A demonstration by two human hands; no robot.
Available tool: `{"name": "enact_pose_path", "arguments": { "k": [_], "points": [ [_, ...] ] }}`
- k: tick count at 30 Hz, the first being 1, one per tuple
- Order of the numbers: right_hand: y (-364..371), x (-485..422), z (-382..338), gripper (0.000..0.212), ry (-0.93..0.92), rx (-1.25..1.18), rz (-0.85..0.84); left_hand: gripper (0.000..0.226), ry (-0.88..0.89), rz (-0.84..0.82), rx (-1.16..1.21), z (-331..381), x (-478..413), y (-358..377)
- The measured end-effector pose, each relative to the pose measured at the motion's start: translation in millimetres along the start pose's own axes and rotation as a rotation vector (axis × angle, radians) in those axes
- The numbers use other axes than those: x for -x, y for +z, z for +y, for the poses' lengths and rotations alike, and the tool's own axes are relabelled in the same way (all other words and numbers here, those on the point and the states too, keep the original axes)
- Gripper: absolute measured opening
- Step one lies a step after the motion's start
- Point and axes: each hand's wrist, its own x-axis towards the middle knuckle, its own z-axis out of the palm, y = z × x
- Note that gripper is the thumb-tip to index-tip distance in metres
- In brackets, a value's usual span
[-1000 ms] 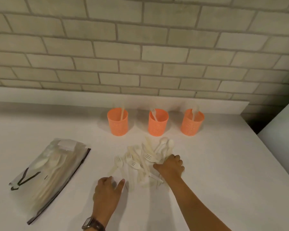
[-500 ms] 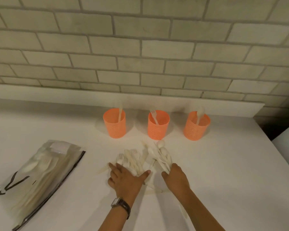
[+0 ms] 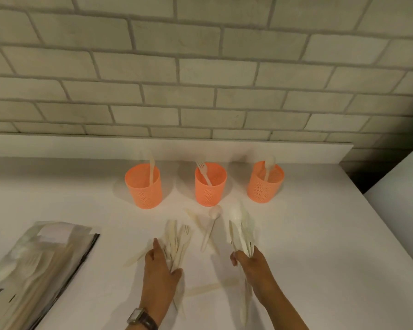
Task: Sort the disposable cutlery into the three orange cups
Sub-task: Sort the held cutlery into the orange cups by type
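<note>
Since before, the pile has split: left hand and right hand each clutch a cutlery bundle.

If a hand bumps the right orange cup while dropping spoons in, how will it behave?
The right orange cup looks like thin perforated plastic, so probably light and apt to slide on the smooth white counter. It holds only one spoon, leaning on the rim, so it might tip.

Your left hand lies palm down, fingers together, thumb out to the right, watch on its wrist. Your right hand is fisted around a bundle, knuckles up, forearm angling in from lower right.
</note>
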Motion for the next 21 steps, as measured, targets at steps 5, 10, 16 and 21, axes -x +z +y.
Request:
{"name": "enact_pose_path", "arguments": {
  "k": [5, 10, 16, 21],
  "points": [
    [2, 0, 7, 0.008, -0.033, -0.209, -0.007, 0.088, 0.003, -0.085, -0.020, -5, -2, -14],
    [8, 1, 7, 0.013, -0.017, -0.409, 0.001, 0.086, -0.026, -0.053, 0.094, -6, 2, -19],
    [22, 4, 2, 0.017, 0.027, -0.516, 0.036, 0.076, 0.094, 0.054, 0.138, -16, 13, -22],
    [26, 7, -2, 0.010, 0.009, -0.486, 0.039, 0.076, 0.116, 0.058, 0.302, -16, 8, -38]
  ]
}}
